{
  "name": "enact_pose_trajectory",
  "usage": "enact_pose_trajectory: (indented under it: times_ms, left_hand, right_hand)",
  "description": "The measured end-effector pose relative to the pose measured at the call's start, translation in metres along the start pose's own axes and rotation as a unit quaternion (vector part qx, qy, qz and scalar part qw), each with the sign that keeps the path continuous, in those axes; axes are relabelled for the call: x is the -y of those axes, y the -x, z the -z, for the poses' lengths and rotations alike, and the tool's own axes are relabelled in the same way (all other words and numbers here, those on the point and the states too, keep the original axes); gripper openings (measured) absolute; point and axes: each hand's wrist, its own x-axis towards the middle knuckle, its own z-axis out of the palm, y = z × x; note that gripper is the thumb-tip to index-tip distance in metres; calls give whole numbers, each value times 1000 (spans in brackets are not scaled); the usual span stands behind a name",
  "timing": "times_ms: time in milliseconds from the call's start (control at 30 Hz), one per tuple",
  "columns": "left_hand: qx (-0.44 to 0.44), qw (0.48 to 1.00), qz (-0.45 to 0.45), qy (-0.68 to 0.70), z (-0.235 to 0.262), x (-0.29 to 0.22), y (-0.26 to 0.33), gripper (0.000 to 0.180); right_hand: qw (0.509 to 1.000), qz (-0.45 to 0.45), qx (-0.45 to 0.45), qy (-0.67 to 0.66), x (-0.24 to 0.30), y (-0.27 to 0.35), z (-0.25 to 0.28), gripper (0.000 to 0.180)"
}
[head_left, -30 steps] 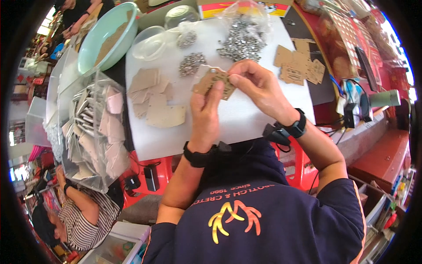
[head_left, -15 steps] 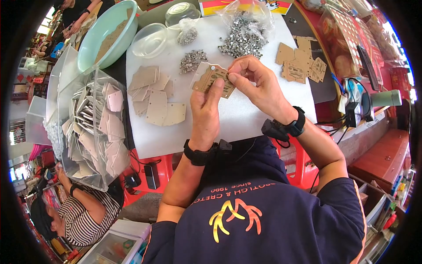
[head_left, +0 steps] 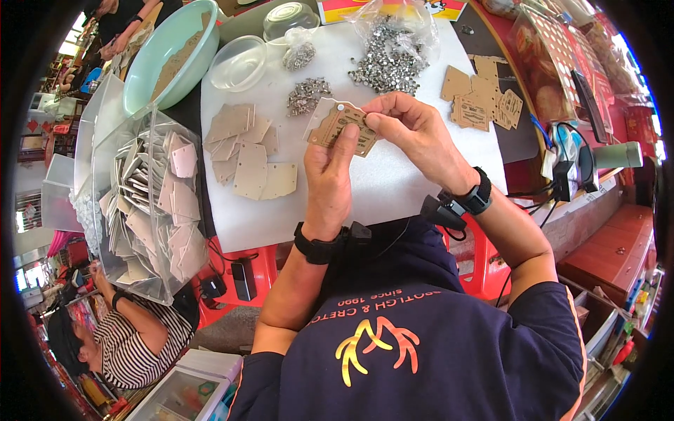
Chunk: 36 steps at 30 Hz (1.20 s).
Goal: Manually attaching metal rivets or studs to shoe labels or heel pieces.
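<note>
In front of me, over the white sheet, my left hand grips a brown printed card, its thumb lying across the front. Clear plastic shows along the card's upper left edge, and a round silver stud sits near the top. My right hand pinches the card's upper right corner with thumb and forefinger. Whether a small part is between those fingertips is hidden. Beyond the hands lie a small heap of metal fasteners and a larger heap of silver fasteners spilling from a clear bag.
Plain grey-beige cards are spread on the left of the white sheet. A clear bin full of such cards stands further left, below a pale green basin. More brown cards lie at right. Another person sits at lower left.
My right hand has shifted very slightly at the card's corner, its wrist turning a little. The left hand and the card stay nearly in place.
</note>
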Motion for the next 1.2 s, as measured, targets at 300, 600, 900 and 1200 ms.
enact_pose_trajectory:
  times_ms: [300,600,900,1200]
  left_hand:
    - [-26,999,25,25,-1,3,-2,24]
    - [-39,999,23,27,-4,1,-2,23]
    - [-72,996,44,30,-6,-3,-2,22]
    - [-54,995,49,74,5,0,-3,22]
  right_hand:
    - [941,203,-99,252,-7,-1,-2,16]
    - [855,342,-100,376,-6,-6,-1,15]
    - [833,363,-62,414,-5,-7,1,15]
    - [969,180,-20,169,-11,-10,2,9]
